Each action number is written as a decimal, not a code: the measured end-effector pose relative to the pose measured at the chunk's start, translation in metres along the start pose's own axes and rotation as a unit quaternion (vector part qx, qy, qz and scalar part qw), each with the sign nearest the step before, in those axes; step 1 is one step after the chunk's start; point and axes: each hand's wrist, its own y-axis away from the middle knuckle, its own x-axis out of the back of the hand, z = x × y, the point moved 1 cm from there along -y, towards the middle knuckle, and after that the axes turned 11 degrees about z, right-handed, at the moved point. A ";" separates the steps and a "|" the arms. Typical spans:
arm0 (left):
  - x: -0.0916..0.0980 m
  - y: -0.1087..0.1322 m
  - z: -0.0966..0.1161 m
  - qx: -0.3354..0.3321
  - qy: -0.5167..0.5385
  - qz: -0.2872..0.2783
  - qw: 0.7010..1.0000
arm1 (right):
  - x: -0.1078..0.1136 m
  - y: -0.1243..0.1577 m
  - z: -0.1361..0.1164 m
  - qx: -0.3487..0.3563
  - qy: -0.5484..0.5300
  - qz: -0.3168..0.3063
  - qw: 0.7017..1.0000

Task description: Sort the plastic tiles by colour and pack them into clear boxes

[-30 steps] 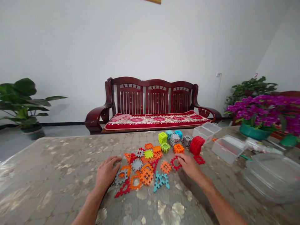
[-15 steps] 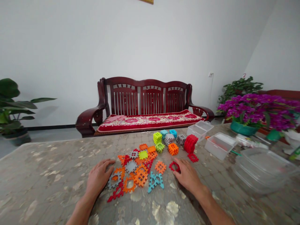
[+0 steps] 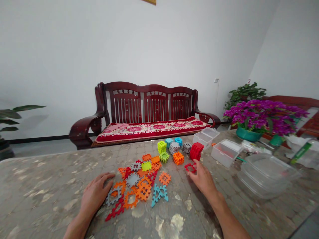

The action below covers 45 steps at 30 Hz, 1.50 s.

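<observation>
My right hand (image 3: pixel 202 179) grips a red ring-shaped lattice piece (image 3: pixel 189 168) between thumb and fingers, close to a curved red stack of lattice pieces (image 3: pixel 196 151). My left hand (image 3: pixel 95 192) lies flat and open on the table, its fingertips next to a grey lattice piece (image 3: pixel 113 196). Between my hands lies a loose spread of flat orange, red, grey, lime and teal plastic lattice pieces (image 3: pixel 143 192). Beyond it stand assembled lattice cubes, including a lime one (image 3: pixel 161 146) and an orange one (image 3: pixel 178 158).
The marbled tabletop (image 3: pixel 45 186) extends on all sides. Two clear plastic boxes (image 3: pixel 226 152) (image 3: pixel 202 137) stand at the right, with a clear plastic container (image 3: pixel 266 176) nearer me. Purple flowers (image 3: pixel 259 119) stand beyond, and a dark red wooden bench (image 3: pixel 149 113) stands behind the table.
The view has turned right. My right hand has moved forward with the red ring piece, bringing it closer to the red stack. My left hand has stayed on the table.
</observation>
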 end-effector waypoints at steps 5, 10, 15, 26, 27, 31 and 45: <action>0.000 0.000 0.000 -0.006 -0.013 -0.014 1.000 | 0.010 -0.023 0.036 -0.049 0.059 0.044 0.996; -0.001 -0.001 -0.002 -0.006 -0.010 -0.007 1.000 | 0.005 -0.029 0.049 -0.052 0.090 0.022 0.994; -0.001 -0.001 -0.003 -0.007 -0.008 -0.014 1.000 | 0.000 -0.026 0.049 -0.033 0.108 0.009 0.994; 0.001 -0.001 0.000 -0.006 -0.024 -0.024 0.999 | 0.006 -0.027 0.035 -0.016 0.190 -0.048 0.980; 0.001 -0.001 0.000 -0.004 -0.025 -0.023 0.999 | 0.006 -0.027 0.037 -0.012 0.192 -0.048 0.980; 0.005 0.001 0.005 0.006 -0.019 -0.021 1.000 | 0.007 -0.026 0.043 0.006 0.200 -0.033 0.979; 0.012 0.004 0.016 0.020 -0.003 -0.015 1.000 | -0.036 0.010 -0.121 0.218 -0.176 -0.176 0.944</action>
